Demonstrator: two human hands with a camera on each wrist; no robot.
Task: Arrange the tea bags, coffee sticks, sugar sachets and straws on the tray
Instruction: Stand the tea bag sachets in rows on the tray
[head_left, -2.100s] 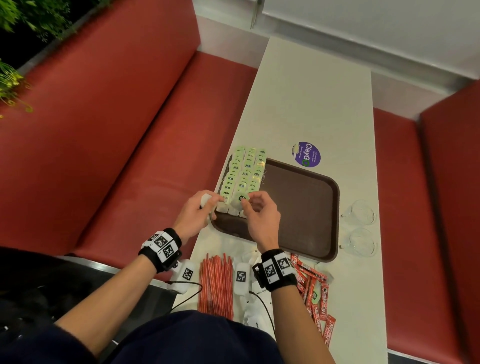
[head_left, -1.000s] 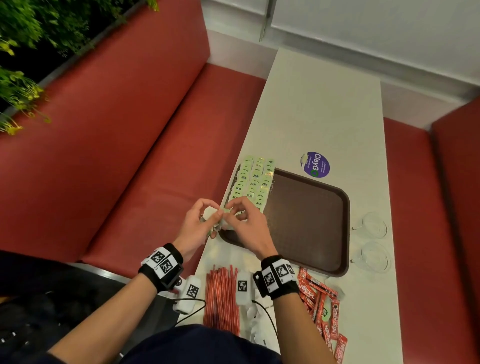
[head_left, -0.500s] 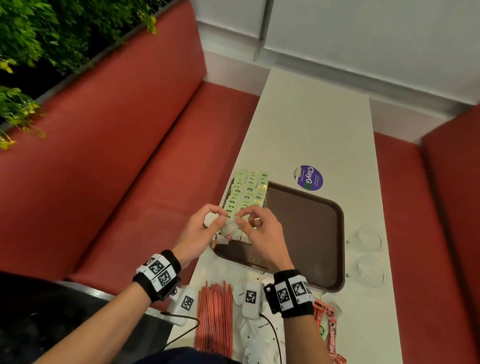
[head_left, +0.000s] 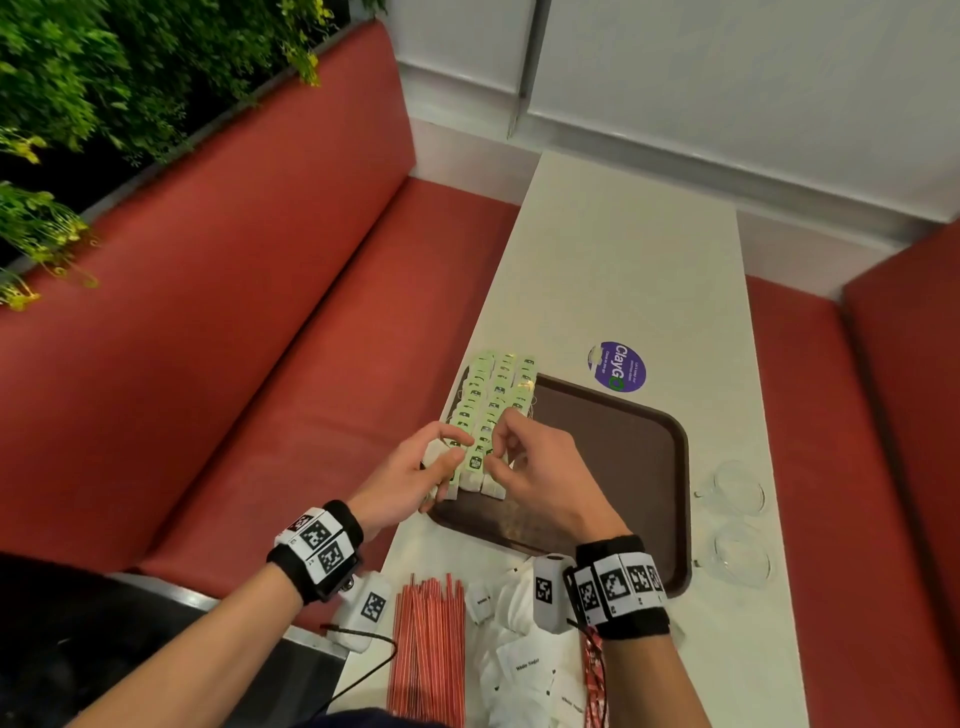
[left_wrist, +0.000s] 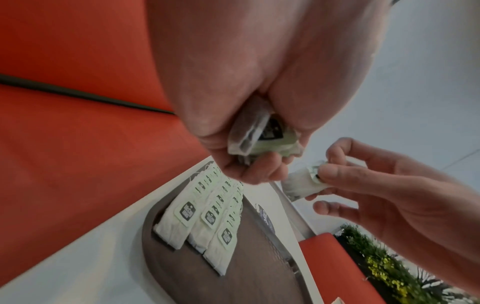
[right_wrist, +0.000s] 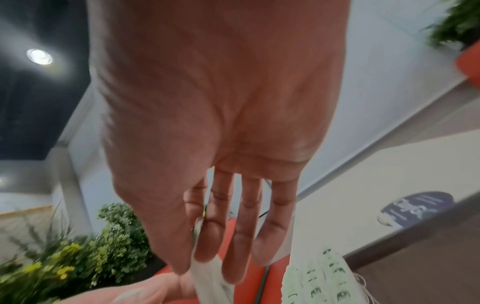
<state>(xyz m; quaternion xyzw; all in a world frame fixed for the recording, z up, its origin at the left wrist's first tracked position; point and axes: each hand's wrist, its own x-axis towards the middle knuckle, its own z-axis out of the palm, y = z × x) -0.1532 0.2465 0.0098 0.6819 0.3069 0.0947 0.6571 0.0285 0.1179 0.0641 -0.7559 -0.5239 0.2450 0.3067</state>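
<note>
A brown tray (head_left: 623, 467) lies on the white table, with green-tagged tea bags (head_left: 493, 395) in three overlapping rows along its left side. Just above the rows' near end, my left hand (head_left: 449, 457) grips a small bunch of tea bags (left_wrist: 262, 139). Beside it, my right hand (head_left: 496, 454) pinches a single tea bag (left_wrist: 303, 183) between thumb and fingers, close to the left hand's bunch. Red straws (head_left: 428, 649), white sugar sachets (head_left: 524, 665) and red coffee sticks (head_left: 595, 680) lie on the table near me, off the tray.
Two clear glass cups (head_left: 737, 491) stand right of the tray. A purple round sticker (head_left: 618, 366) sits beyond it. Red bench seats (head_left: 311, 415) flank the narrow table, and plants (head_left: 78, 78) stand behind the left bench. The tray's right part is bare.
My hands have risen from the near end of the rows and come together. The right hand now pinches one tea bag beside the left hand's bunch. The view tilted up.
</note>
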